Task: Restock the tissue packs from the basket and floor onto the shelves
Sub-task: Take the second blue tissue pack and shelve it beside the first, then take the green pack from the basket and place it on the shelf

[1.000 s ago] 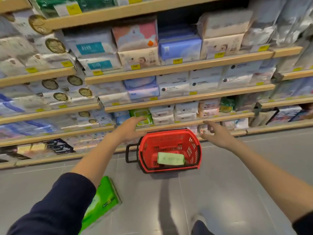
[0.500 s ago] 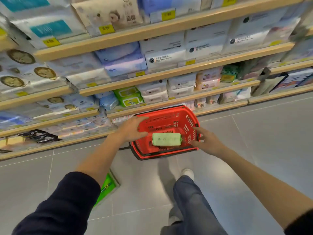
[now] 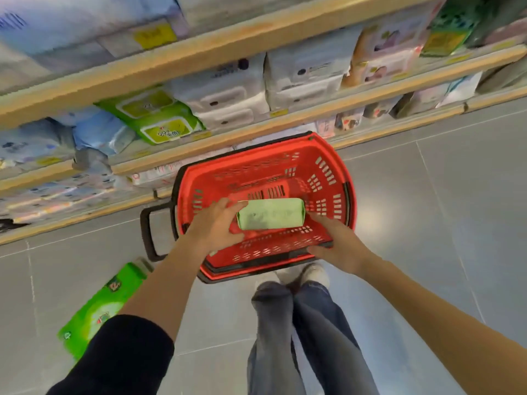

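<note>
Filling the upper view, wooden shelves (image 3: 216,47) are stocked with tissue packs. A red basket (image 3: 336,178) is set on the grey floor (image 3: 427,223) just before the lowest shelf. A bright green pack (image 3: 99,306) is seen lying on the floor, left of the basket. Inside the basket, a pale green pack (image 3: 271,213) is flanked by the left hand (image 3: 214,226), fingers spread against its left end, and the right hand (image 3: 336,240), loosely spread at its right end.

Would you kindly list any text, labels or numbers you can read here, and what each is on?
None can be read with certainty.
Green packs on the shelf: digits, perhaps "99", blurred.
Yellow price tags: blurred.
Pale green pack in the red basket: faint print, unreadable.
Green pack on the floor: logo only, unreadable.
White packs: blurred.
</note>
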